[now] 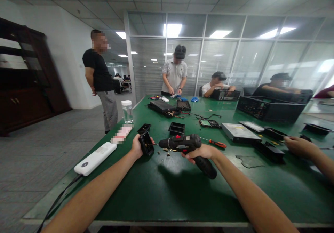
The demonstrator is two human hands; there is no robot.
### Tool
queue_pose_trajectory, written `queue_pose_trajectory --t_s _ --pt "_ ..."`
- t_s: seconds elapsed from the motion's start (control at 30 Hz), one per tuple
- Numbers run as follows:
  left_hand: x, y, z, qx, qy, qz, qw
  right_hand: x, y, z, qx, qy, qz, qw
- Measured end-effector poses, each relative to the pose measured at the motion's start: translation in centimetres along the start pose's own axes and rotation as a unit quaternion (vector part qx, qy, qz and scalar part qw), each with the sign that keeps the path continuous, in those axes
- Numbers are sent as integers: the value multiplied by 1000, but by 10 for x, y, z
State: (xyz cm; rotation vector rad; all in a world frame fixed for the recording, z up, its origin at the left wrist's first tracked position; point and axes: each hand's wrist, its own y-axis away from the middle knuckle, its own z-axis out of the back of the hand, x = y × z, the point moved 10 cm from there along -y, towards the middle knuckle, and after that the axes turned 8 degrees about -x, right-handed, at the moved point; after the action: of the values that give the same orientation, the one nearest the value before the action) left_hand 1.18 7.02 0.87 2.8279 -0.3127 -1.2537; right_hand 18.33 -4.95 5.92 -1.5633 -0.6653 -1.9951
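My left hand (136,147) is closed on a small black plastic box (146,144), tilted up so its hollow side faces right. In my right hand (199,153) is a black cordless drill (180,142), lying sideways with its chuck pointing left at the box. The bit's tip is at the box's opening; whether it touches a screw I cannot tell. Small brass-coloured screws (168,153) lie on the table beneath the drill. Beyond it stands another black plastic box (176,128), and a similar dark piece (144,128) lies behind my left hand.
On the green table (167,198), a white power bank-like device (95,159) with a cable and a water bottle (127,112) stand left. An orange-handled screwdriver (217,143), a silver disc drive (240,133) and a black computer case (272,107) lie right. A co-worker's hand (300,146) reaches in there.
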Motion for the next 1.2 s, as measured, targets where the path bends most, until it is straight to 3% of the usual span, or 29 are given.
queue_pose_trajectory --t_s 0.23,0.4,0.6,1.2 --pt "2 0 3 -21 7 13 1000 -1 0 2 -3 -4 -1 1000" --pt "-1 1 -2 4 -2 -1 1000 -3 -1 1 4 -6 -1 1000" --pt "1 2 0 -13 -3 6 1000 -2 0 1 1 0 -4 1000" --pt "-1 -1 -3 18 -14 -8 1000 8 6 -4 -23 6 -20 1000"
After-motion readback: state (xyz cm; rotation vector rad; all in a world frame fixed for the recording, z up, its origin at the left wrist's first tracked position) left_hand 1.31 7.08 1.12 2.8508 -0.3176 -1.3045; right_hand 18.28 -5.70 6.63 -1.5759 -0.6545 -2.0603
